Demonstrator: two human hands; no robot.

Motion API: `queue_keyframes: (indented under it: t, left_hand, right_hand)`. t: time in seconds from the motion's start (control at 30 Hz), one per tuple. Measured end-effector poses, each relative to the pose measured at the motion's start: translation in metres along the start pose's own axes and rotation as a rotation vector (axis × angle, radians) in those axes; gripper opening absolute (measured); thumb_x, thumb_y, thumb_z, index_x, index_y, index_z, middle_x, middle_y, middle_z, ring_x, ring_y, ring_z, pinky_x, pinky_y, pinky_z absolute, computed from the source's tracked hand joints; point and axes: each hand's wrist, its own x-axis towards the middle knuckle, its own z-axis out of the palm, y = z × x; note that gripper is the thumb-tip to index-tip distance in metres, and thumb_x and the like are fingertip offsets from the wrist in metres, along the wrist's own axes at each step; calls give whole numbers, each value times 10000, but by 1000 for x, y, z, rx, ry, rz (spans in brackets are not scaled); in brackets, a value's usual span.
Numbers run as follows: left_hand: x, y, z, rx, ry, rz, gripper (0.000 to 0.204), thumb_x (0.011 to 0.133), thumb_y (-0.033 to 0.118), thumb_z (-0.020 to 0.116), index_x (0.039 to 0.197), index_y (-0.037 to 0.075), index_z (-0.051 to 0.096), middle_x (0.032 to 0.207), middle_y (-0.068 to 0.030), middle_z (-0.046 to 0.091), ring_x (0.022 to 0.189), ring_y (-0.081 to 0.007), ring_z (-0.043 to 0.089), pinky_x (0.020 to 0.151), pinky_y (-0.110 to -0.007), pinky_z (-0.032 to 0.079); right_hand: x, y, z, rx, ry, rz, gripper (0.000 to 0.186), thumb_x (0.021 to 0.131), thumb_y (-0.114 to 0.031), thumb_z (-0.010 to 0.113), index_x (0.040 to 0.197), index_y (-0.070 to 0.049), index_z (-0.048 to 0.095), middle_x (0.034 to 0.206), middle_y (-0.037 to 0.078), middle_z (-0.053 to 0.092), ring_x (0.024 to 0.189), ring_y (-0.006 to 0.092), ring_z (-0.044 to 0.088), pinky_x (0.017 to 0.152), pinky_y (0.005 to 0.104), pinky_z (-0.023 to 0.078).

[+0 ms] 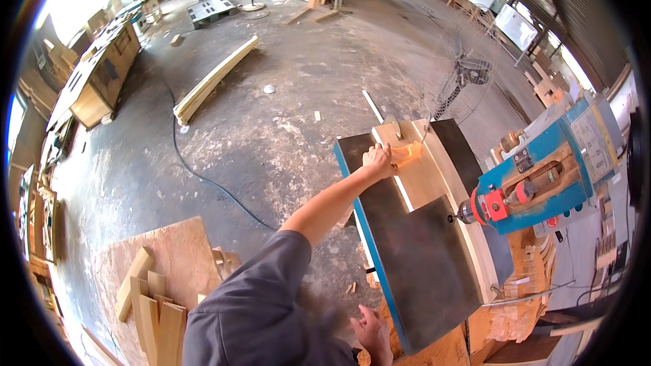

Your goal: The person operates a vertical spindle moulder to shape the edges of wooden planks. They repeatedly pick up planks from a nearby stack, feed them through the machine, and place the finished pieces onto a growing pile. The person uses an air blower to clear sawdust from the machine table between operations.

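Note:
Stretched far forward, my left hand (380, 160) has its fingers closed at one end of an orange-yellow object (407, 154), its kind unclear. That object lies over a pale wooden board (422, 183) on the dark machine table (427, 264) with a blue edge. A long wooden strip (468, 230) runs along the table behind the board. To the right, a blue horizontal drilling machine (542, 176) points its chuck (465, 213) at the strip. Low in the view, my right hand (371, 332) hangs beside the table's near edge, holding nothing visible, its fingers partly spread.
A floor fan (468, 71) stands beyond the table. Wood pieces (157, 308) lie on a panel (183, 247) at lower left. A dark cable (210, 181) and long timbers (217, 81) lie on the floor. Sawdust (434, 352) gathers below the machine.

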Motion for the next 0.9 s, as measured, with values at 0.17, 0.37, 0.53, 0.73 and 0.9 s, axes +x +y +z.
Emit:
queue_keyframes:
  t: [0.17, 0.37, 0.53, 0.73, 0.9]
  left_hand:
    - [-38, -24, -7, 20, 66, 3, 1040, 532, 451, 1022, 1368, 61, 544, 1323, -141, 601, 1299, -342, 591, 1044, -482, 538]
    - [-146, -53, -31, -225, 637, -23, 462, 789, 223, 860, 1131, 43, 607, 1319, -185, 613, 1216, -391, 597, 1016, -492, 524]
    - [-352, -110, -65, -191, 953, -28, 111, 828, 68, 770, 862, 84, 665, 1095, -135, 692, 1058, -365, 662, 873, -476, 557]
    - [-672, -193, -52, 332, 756, -912, 567, 786, 337, 909, 1232, 57, 696, 1326, -193, 635, 1285, -371, 581, 1048, -489, 517]
    - [-811, -193, -14, 214, 471, -1256, 887, 734, 378, 937, 1483, 90, 559, 1523, -184, 541, 1410, -386, 501, 1156, -472, 465]
  right_hand:
    - [16, -6, -4, 15, -50, -100, 464, 868, -164, 835, 1294, -40, 702, 962, 140, 720, 829, 289, 726, 762, 425, 571]
    - [24, 1, -5, 88, -265, -347, 442, 893, -162, 816, 1297, -52, 675, 986, 139, 712, 825, 286, 721, 732, 431, 573]
    - [28, 9, 11, 10, -446, -477, 462, 895, -163, 809, 1309, -13, 671, 1012, 139, 697, 859, 308, 709, 744, 433, 567]
    - [41, -14, 12, -49, -587, -747, 486, 881, -99, 798, 1343, -22, 669, 1193, 168, 679, 844, 298, 724, 779, 447, 575]
    - [37, -26, 11, -35, -619, -725, 483, 885, -103, 798, 1345, -25, 670, 1196, 170, 679, 899, 316, 720, 825, 451, 576]
